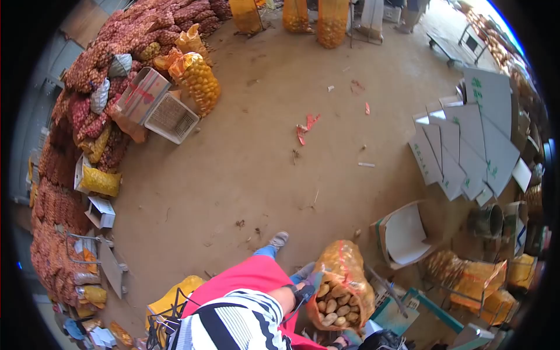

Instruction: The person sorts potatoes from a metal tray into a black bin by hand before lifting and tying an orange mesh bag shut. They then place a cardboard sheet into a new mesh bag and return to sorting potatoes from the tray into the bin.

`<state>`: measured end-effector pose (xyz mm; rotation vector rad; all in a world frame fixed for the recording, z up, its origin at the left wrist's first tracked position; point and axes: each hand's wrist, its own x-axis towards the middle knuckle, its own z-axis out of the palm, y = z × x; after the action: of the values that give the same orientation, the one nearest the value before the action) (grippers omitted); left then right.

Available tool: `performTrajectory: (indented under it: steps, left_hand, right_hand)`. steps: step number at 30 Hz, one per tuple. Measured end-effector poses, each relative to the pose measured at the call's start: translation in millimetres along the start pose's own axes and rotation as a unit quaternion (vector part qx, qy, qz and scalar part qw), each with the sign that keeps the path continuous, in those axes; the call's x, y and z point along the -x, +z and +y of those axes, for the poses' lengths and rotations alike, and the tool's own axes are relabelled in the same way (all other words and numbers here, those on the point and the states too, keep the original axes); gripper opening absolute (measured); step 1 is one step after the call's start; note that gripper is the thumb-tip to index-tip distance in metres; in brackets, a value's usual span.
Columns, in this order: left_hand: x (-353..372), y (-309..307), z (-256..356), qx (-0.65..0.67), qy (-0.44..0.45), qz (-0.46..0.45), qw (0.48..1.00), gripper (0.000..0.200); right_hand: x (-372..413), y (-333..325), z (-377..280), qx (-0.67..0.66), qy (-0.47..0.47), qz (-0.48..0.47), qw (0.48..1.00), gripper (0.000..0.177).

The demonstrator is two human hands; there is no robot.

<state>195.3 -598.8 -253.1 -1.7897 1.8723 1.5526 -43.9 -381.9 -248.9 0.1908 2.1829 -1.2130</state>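
An orange mesh bag of potatoes stands open beside my legs, its mouth turned toward me and several brown potatoes showing inside. My left hand, in a greyish glove with a dark band at the wrist, is closed on the bag's rim at the left. At the bottom edge of the view, my right hand, also gloved, is at the near rim and appears to grip it. Its fingers are partly hidden. A pink apron covers my front.
An open cardboard box stands right of the bag, near a green metal frame and filled mesh bags. Flattened cartons lie farther right. Stacked red sacks line the left, beside a white crate. Red scraps litter the floor.
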Motion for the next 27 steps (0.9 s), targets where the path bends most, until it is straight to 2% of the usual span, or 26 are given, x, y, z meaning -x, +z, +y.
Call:
performTrajectory:
  steps: [9, 16, 19, 23, 24, 25, 26, 27]
  left_hand:
    - [-49, -193, -172, 0.073, -0.197, 0.124, 0.97, 0.027]
    - [-125, -354, -297, 0.209, -0.29, 0.184, 0.916, 0.026]
    - [-143, -403, -324, 0.277, -0.313, 0.187, 0.889, 0.026]
    - [-141, -446, -318, 0.357, -0.334, 0.194, 0.851, 0.027]
    - [-136, -450, -312, 0.371, -0.339, 0.196, 0.842, 0.027]
    - [-131, -457, -309, 0.383, -0.345, 0.2, 0.833, 0.027]
    - [-126, -460, -305, 0.39, -0.349, 0.205, 0.827, 0.027]
    - [-123, -461, -299, 0.398, -0.353, 0.207, 0.822, 0.027]
  right_hand:
    - [67, 195, -23, -0.042, 0.069, -0.262, 0.962, 0.02]
    - [96, 384, -98, 0.011, 0.119, -0.365, 0.923, 0.021]
    - [104, 452, -150, 0.042, 0.137, -0.385, 0.912, 0.021]
    - [96, 498, -218, 0.025, 0.185, -0.447, 0.875, 0.021]
    - [90, 507, -229, 0.005, 0.203, -0.485, 0.851, 0.021]
    - [74, 523, -236, -0.031, 0.235, -0.554, 0.798, 0.021]
    - [50, 537, -235, -0.071, 0.288, -0.651, 0.699, 0.021]
    - [57, 564, -250, -0.092, 0.357, -0.787, 0.495, 0.021]
